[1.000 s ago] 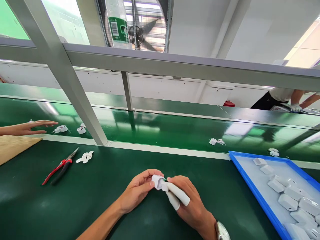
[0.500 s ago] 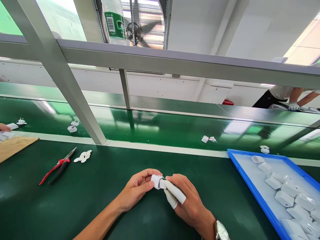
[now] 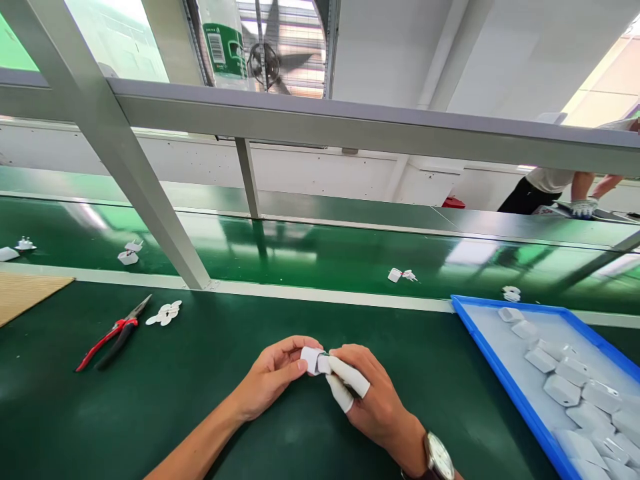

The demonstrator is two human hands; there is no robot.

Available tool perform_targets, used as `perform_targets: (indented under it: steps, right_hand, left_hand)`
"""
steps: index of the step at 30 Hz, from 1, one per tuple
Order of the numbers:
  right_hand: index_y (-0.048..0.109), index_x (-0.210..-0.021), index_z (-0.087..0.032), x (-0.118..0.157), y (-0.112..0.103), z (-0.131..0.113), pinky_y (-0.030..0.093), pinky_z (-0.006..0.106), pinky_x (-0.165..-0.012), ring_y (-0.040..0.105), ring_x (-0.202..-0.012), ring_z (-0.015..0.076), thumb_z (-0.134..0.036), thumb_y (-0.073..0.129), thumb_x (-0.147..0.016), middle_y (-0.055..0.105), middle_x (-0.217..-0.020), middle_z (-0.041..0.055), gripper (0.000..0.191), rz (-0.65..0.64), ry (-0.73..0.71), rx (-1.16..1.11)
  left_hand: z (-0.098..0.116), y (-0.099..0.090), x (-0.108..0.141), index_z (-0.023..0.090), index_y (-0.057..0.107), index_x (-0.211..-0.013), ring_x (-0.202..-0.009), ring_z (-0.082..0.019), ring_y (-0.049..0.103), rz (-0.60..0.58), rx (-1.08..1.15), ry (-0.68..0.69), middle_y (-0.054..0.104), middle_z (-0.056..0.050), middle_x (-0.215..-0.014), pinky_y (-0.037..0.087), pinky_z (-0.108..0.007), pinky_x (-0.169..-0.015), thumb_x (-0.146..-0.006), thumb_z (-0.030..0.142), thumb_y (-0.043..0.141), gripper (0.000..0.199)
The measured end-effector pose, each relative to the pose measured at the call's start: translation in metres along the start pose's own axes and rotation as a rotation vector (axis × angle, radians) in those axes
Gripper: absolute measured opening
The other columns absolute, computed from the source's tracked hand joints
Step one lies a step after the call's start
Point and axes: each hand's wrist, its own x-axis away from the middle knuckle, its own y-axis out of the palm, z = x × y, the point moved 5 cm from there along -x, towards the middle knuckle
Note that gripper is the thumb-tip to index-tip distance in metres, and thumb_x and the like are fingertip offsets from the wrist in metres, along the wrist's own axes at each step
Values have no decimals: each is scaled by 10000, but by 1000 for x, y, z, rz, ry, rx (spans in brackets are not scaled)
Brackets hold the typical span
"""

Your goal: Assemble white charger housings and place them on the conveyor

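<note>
In front of me, my left hand [image 3: 283, 367] pinches a small white plastic charger housing [image 3: 311, 360] between thumb and fingers. My right hand [image 3: 367, 393], with white finger cots on the thumb and a finger, is closed on a small white part [image 3: 325, 364] at the housing's right-hand opening. The two white pieces meet; how deep one sits in the other is hidden by my fingers. Both hands are just above the dark green tabletop [image 3: 200, 413]. A watch [image 3: 439, 456] is on my right wrist.
On the right, a blue-rimmed tray [image 3: 493, 380] holds several white housings [image 3: 563, 390]. Red-and-black pliers [image 3: 116, 333] and flat white pieces [image 3: 165, 313] lie left. Plug parts [image 3: 403, 275] sit on the green conveyor [image 3: 320, 257] behind a metal frame [image 3: 145, 173]. A co-worker's gloved hand [image 3: 583, 208] is far right.
Parts on the conveyor have shifted left. My hands stay joined at the housing, almost in the same place. Another person's hand at the far left has left the view.
</note>
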Motion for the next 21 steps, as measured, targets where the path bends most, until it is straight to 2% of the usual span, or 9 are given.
perform_targets:
  steps: [8,15,21]
  right_hand:
    - [539,-1389,-169,2,2,-1,593,447,-912,639,-1046,245,-7,612,-913,683,-1152,130,508,-25,-22,27]
    - [533,-1397,-115,6,4,1,598,457,-915,636,-1044,252,-17,607,-924,688,-1148,155,489,-6,-50,29]
    - [533,-1410,-150,7,4,2,605,455,-917,658,-1015,243,-21,607,-921,700,-1135,138,511,27,-39,43]
  left_hand:
    - [-2,-1,-1,173,748,-1120,-962,-175,610,6,-11,0,709,-77,-1045,455,-283,-921,-839,329,815,328]
    - [-2,-1,-1,159,751,-1113,-875,-153,602,43,6,7,711,-71,-993,466,-265,-854,-825,347,830,352]
    - [-3,1,0,157,751,-1111,-862,-149,605,60,22,4,713,-71,-967,477,-252,-829,-817,349,839,362]
